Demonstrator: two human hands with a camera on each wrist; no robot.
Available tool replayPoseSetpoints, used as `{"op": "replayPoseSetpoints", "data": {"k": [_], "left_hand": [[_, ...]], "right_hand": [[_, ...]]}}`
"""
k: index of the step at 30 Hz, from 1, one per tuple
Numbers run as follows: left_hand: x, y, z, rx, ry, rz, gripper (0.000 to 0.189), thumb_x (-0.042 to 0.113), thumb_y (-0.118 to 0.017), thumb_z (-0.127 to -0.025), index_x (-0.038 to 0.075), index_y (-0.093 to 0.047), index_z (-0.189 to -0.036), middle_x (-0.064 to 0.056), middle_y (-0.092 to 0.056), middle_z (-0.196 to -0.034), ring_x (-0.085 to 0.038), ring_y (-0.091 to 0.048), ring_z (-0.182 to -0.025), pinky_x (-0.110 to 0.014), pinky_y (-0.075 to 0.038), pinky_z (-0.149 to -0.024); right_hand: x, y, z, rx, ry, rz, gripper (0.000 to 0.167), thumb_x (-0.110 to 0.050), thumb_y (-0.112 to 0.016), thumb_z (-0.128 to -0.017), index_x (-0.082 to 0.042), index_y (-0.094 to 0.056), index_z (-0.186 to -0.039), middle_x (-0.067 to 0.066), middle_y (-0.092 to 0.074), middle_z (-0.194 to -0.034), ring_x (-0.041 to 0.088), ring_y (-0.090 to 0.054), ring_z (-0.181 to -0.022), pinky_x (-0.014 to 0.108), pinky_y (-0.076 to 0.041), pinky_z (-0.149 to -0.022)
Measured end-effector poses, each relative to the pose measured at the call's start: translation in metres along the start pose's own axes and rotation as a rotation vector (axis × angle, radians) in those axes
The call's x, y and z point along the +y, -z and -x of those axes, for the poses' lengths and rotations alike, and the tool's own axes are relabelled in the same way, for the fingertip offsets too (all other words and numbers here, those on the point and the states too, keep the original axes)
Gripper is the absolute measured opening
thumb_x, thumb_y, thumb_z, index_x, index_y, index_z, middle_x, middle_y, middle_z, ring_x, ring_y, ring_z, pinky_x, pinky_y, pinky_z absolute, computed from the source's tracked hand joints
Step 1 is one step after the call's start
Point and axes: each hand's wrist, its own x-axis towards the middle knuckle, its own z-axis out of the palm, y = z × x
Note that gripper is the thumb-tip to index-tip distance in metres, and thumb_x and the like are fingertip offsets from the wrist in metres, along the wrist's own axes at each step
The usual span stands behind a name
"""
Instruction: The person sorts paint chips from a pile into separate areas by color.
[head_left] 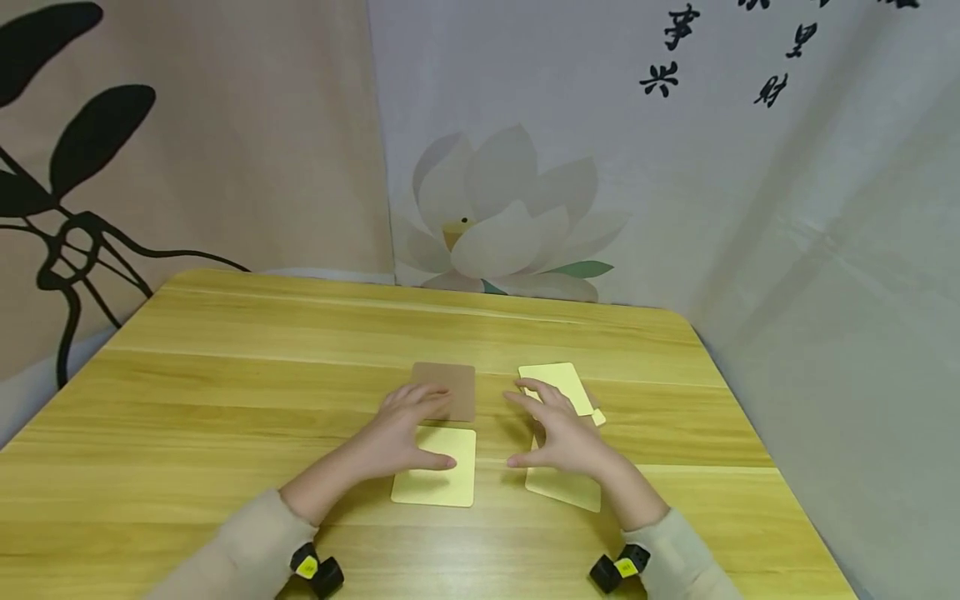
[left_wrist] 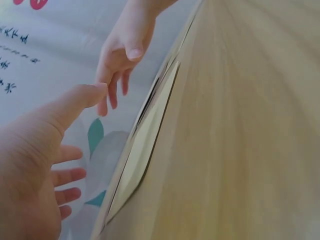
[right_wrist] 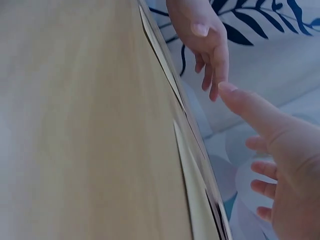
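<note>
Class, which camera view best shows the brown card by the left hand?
The head view: it looks down on the brown card's face, though the left hand hides part of it. Both wrist views show the cards at a steep slant, so the brown one cannot be picked out with certainty.

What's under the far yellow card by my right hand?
A brown edge and a pale yellow corner show past the right side of the far yellow card. Whatever else lies beneath is covered by that card and the right hand.
</note>
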Motion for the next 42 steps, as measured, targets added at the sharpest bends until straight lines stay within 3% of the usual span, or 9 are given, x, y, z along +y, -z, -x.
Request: {"op": "replayPoseSetpoints", "data": {"k": [8, 17, 28, 42], "left_hand": [[0.011, -0.011, -0.023, 0.012, 0.004, -0.007, 0.092, 0.051, -0.080, -0.070, 0.005, -0.046, -0.142, -0.011, -0.039, -0.146, -0.034, -0.030, -0.133, -0.061, -0.015, -0.105], [0.025, -0.024, -0.045, -0.009, 0.027, -0.025, 0.091, 0.050, -0.080, -0.070, 0.005, -0.046, -0.142, -0.014, -0.038, -0.146, -0.035, -0.029, -0.134, -0.060, -0.016, -0.106], [0.039, -0.039, -0.067, 0.028, 0.041, -0.021, 0.089, 0.050, -0.078, -0.072, 0.005, -0.046, -0.142, -0.013, -0.039, -0.144, -0.035, -0.031, -0.131, -0.059, -0.021, -0.105], [0.051, -0.067, -0.095, 0.039, 0.102, -0.066, 0.084, 0.051, -0.074, -0.075, 0.004, -0.048, -0.140, -0.014, -0.038, -0.145, -0.033, -0.033, -0.131, -0.055, -0.025, -0.105]], "right_hand": [[0.022, 0.012, 0.000, 0.030, -0.037, -0.027, 0.090, -0.036, -0.086, -0.069, -0.013, -0.043, -0.145, 0.010, -0.028, -0.152, 0.033, -0.021, -0.137, 0.065, -0.018, -0.102], [0.048, 0.023, 0.005, 0.032, -0.079, -0.093, 0.091, -0.039, -0.084, -0.072, -0.015, -0.039, -0.147, 0.012, -0.021, -0.154, 0.037, -0.013, -0.139, 0.068, -0.022, -0.099], [0.076, 0.034, 0.007, 0.034, -0.101, -0.136, 0.090, -0.037, -0.083, -0.074, -0.011, -0.038, -0.147, 0.015, -0.021, -0.153, 0.037, -0.015, -0.138, 0.067, -0.024, -0.100], [0.100, 0.048, 0.002, -0.037, -0.139, -0.065, 0.097, -0.048, -0.082, -0.070, -0.012, -0.038, -0.147, 0.015, -0.022, -0.153, 0.038, -0.018, -0.137, 0.065, -0.021, -0.102]]}}
